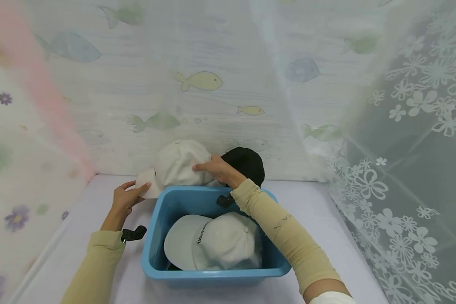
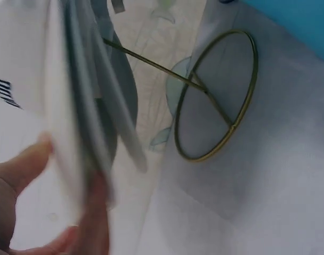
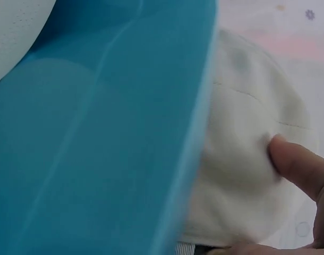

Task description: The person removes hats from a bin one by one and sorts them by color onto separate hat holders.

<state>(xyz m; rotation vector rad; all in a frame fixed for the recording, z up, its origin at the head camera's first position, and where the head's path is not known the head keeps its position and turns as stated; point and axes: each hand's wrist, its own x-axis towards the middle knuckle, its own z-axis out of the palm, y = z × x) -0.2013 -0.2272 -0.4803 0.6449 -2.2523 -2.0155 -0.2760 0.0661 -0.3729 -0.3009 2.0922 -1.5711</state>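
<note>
A cream white cap (image 1: 178, 165) sits just behind the blue bin (image 1: 213, 276), against the back curtain. My left hand (image 1: 138, 188) pinches its brim (image 2: 71, 122) at the left, thumb on one side and fingers on the other. On the right side of the cap's crown (image 3: 247, 159) my right hand (image 1: 202, 167) grips the fabric, one finger (image 3: 300, 167) pressing into it. A black cap (image 1: 248, 162) stands right behind that hand. Inside the bin lies another white cap (image 1: 216, 240) with dark lettering on its brim.
A gold wire ring stand (image 2: 215, 95) lies on the white tabletop (image 1: 319, 211) beside the bin's wall (image 3: 98, 138). Fish-print curtains close the back, a lace curtain (image 1: 410, 177) the right, a flowered one the left.
</note>
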